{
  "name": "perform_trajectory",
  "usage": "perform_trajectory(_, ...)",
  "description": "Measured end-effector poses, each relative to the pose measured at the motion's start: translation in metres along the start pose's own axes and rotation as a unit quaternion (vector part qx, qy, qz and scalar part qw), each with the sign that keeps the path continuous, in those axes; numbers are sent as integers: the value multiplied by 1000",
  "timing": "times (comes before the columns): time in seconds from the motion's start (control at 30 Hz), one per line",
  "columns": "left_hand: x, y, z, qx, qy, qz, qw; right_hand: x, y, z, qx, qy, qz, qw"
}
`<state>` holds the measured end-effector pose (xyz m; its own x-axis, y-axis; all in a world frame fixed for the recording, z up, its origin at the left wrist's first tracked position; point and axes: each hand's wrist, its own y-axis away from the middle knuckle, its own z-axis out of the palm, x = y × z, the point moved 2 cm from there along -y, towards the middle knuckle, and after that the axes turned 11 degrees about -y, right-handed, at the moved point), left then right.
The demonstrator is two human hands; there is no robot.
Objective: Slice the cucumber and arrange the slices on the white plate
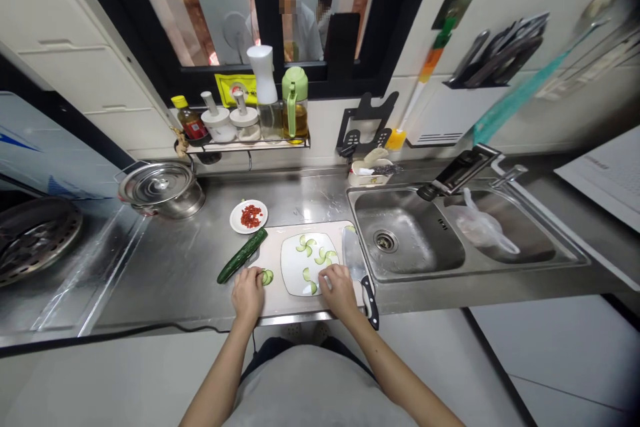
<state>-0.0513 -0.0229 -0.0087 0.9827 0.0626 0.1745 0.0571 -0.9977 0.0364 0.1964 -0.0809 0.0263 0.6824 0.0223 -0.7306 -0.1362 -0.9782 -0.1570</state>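
Note:
My left hand is at the left of a pale cutting board, its curled fingertips pinching at a small pile of cucumber slices. Fingers bent and drawn together, my right hand rests over the right edge of a white plate; whatever its fingertips hold is hidden. Thin cucumber pieces lie on the plate in curved, petal-like groups. A cucumber lies slanted across the board's left edge. Along the board's right side is a kitchen knife, black handle toward me.
Behind the board sits a small dish of chopped red bits. A lidded steel pot stands at left, beside a stove. At right is a double sink with a plastic bag. Seasonings fill a wall rack.

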Motion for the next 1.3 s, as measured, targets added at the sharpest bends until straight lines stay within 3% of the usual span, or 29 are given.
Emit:
perform_trajectory(0.23,1,-3,-6,9,73,-27,997,-2,-3,-2,-2,-13,-5,1000)
perform_trajectory(0.43,5,-12,-20,35,201,-35,978,-15,-14,-2,-8,-46,-9,999)
perform_trajectory(0.57,15,-16,-27,18,365,-23,931,-28,-24,1,-32,-91,-15,995)
perform_trajectory(0.73,37,-16,-36,-86,516,1,852,-47,-38,7,-86,-187,-19,978)
perform_trajectory(1.03,53,-18,-47,-143,571,12,808,-59,-58,32,-145,-288,54,945)
perform_trajectory(1.17,55,-14,-46,-163,606,-70,775,-54,-61,36,-107,-355,102,923)
perform_trajectory(1.3,58,-1,-42,-292,623,-160,708,-55,-62,28,-77,-409,106,903)
